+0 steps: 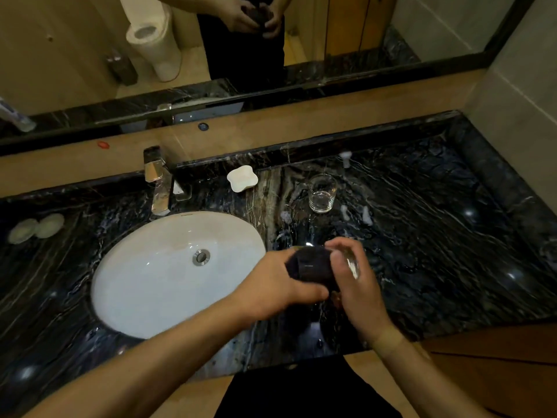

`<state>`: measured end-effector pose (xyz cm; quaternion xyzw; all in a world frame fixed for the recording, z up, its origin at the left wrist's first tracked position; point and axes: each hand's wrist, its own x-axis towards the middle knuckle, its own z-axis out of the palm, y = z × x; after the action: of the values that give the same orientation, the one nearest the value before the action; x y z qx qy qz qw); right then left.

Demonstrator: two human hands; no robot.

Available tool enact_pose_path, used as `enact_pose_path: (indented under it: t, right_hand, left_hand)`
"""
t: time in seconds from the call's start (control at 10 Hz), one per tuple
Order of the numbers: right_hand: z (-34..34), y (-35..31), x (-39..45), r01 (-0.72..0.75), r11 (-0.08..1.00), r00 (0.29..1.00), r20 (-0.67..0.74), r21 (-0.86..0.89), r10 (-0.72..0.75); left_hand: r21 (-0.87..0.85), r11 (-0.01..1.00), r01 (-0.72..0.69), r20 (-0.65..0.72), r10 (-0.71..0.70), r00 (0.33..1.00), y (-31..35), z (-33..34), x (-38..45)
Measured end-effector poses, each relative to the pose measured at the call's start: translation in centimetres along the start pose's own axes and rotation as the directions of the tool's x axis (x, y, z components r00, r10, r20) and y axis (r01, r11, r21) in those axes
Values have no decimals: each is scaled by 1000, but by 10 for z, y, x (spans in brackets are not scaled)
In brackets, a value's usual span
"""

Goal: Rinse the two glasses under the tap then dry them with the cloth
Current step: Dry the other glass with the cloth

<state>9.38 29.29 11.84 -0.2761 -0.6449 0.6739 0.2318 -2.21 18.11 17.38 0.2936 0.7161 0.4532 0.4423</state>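
My left hand (272,285) grips a dark cloth (312,267) bunched against a clear glass (352,267). My right hand (357,282) holds that glass with fingers curled round it, above the dark marble counter (437,236) just right of the sink. Most of the glass is hidden by the cloth and my fingers. A second clear glass (322,193) stands upright on the counter farther back, apart from both hands.
A white oval sink (144,282) lies to the left, with a chrome tap (158,179) behind it. A white soap dish (242,178) sits behind the sink's right side. Two round pale items (36,227) lie at far left. A mirror (271,40) runs along the back.
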Motion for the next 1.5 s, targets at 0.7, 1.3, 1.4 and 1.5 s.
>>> enact_pose_path:
  t: [0.7, 1.3, 1.4, 1.5]
  right_hand:
    - [-7, -12, 14, -465, 885, 884, 65, 7, 463]
    - [-4, -11, 12, -478, 877, 878, 60, 50, 475]
    - [-16, -14, 10, -730, 683, 663, 281, 32, 694]
    - [-11, -9, -2, -570, 816, 797, 309, 99, 519]
  left_hand:
    - [683, 618, -390, 103, 447, 888, -21, 7, 6]
    - [246, 941, -231, 50, 225, 973, -17, -3, 12]
    - [732, 395, -555, 356, 472, 806, -33, -12, 14]
    - [398, 840, -368, 201, 312, 929, -27, -15, 13]
